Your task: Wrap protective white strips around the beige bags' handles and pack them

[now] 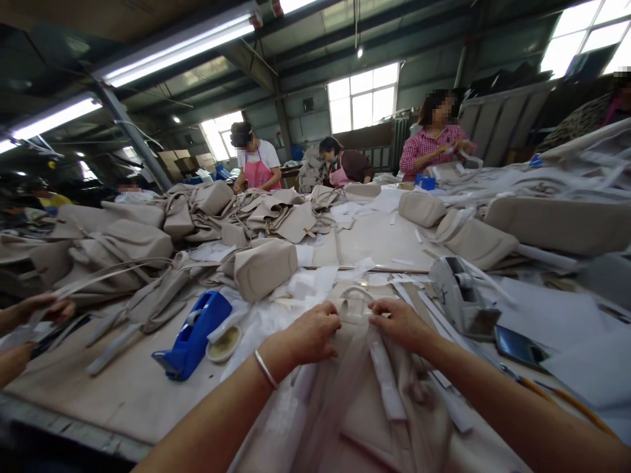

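Note:
A beige bag (365,401) with white straps lies in front of me on the work table (128,394). My left hand (310,335), a silver bangle on its wrist, is closed on the bag's top edge. My right hand (401,323) pinches the same edge just to the right, below the bag's clear looped handle (353,297). Thin plastic wrap covers part of the bag under my forearms.
A blue tape dispenser (194,335) and a small dish (224,343) sit left of my hands, a grey tape dispenser (461,295) and a dark phone (520,347) to the right. Piles of beige bags (266,266) fill the table. Another person's hands (44,309) work at far left; several people stand at the back.

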A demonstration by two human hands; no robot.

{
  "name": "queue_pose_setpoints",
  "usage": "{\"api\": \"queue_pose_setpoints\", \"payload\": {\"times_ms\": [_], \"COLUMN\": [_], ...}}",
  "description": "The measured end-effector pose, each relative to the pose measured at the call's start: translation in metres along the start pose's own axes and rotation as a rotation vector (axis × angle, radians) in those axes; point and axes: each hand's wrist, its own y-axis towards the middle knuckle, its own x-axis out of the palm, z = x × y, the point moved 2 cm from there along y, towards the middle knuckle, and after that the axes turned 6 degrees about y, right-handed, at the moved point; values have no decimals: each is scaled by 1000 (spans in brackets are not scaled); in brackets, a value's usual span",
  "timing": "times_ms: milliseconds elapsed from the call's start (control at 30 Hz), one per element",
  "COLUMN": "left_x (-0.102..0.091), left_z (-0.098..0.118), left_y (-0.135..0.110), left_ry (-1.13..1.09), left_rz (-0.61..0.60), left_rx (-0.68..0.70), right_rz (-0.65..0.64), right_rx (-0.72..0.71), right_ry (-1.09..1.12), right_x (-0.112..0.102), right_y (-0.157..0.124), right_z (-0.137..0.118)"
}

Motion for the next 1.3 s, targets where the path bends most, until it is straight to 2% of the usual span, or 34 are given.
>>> {"api": "queue_pose_setpoints", "payload": {"times_ms": [167,267,567,800,933,1033,1300], "left_x": [13,16,19,18,10,8,13], "left_z": [-13,-17,-19,-20,-16,-16,-17], "left_y": [-10,-17,-20,-23,-23,-23,-27], "left_ry": [-115,-151,-188,-193,-107,-2,73], "left_rz": [35,42,44,194,273,226,86], "left_rx": [-162,-189,-152,-43,65,80,-26], "right_rz": [-12,-13,-3,-4,-5,-9,1], "right_rx": [17,7,19,18,25,38,19], "right_ry": [25,19,7,17,36,38,11], "right_x": [-1,-1,0,0,-1,-1,1], "right_y": [-3,-3,-3,-3,-3,-4,-4], "right_z": [-3,-1,2,3,3,2,6]}}
